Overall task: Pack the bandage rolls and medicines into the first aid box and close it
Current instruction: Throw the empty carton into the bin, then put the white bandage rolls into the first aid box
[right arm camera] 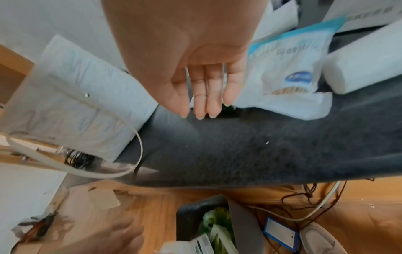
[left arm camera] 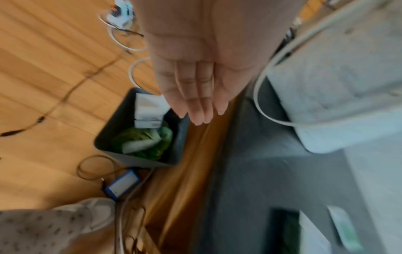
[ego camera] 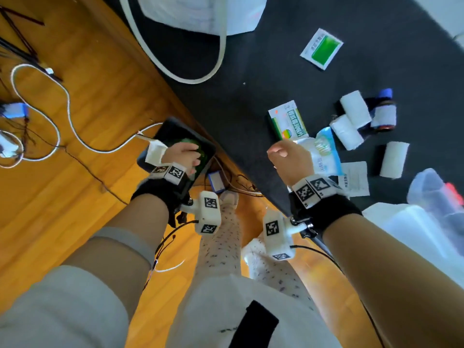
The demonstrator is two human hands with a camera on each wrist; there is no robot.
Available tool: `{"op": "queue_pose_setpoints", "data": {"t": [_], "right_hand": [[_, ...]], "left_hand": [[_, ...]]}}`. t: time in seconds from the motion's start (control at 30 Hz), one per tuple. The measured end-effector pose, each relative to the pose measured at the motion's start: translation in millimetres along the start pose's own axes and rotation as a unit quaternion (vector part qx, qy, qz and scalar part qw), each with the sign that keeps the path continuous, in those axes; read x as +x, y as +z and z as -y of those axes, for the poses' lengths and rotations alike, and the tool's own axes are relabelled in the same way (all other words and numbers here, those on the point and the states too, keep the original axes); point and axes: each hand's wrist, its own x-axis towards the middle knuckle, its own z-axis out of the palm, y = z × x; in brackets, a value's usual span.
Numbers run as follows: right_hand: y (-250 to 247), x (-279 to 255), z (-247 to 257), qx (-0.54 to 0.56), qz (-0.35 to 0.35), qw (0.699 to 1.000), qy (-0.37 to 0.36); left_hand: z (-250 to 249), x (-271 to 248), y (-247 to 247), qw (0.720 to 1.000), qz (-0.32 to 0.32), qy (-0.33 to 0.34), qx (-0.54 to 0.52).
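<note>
Fingers: left hand [left arm camera: 195,72] and right hand [right arm camera: 195,68] both straight, holding nothing.
Bandage rolls [ego camera: 355,113]: loose near the mat's [ego camera: 251,96] right edge, unpacked.
First aid box [ego camera: 401,227]: by the near-right corner.

Tabletop [ego camera: 251,101]: dark grey felt. Floor [ego camera: 88,96]: orange-brown wood. Bandage rolls [ego camera: 393,159]: white. Medicine box [ego camera: 287,120]: white w/ green panel, rainbow spot. Sachet [ego camera: 321,49]: white w/ green rectangle. Bottle [ego camera: 383,109]: brown, blue cap. Trousers [ego camera: 221,247]: beige, dark speckles.
</note>
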Motion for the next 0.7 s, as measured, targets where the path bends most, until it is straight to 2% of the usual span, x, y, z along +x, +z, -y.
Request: {"op": "queue_pose_setpoints", "data": {"t": [0.07, 0.1, 0.17, 0.37, 0.53, 0.63, 0.7], "right_hand": [[-21, -8, -19, 0.009, -0.012, 1.0, 0.012], [-33, -13, -30, 0.017, -0.017, 1.0, 0.019], [-57, -23, -58, 0.037, -0.026, 0.998, 0.034], [-119, -56, -147, 0.081, -0.101, 0.989, 0.075], [-130, -63, -177, 0.09, -0.117, 0.987, 0.069], [-118, -59, -172, 0.093, -0.116, 0.988, 0.043], [-107, -55, -163, 0.053, -0.108, 0.993, 0.014]], "left_hand": [[-1, -9, 41, 0.997, -0.009, 0.059, 0.048], [1, -15, 62, 0.995, 0.011, 0.073, 0.065], [8, -24, 104, 0.99, 0.04, 0.09, 0.104], [30, -26, 206, 0.964, 0.018, 0.139, 0.226], [41, -34, 248, 0.945, 0.035, 0.173, 0.274], [39, -30, 254, 0.939, 0.043, 0.194, 0.279], [33, -25, 252, 0.937, 0.043, 0.202, 0.283]]}}
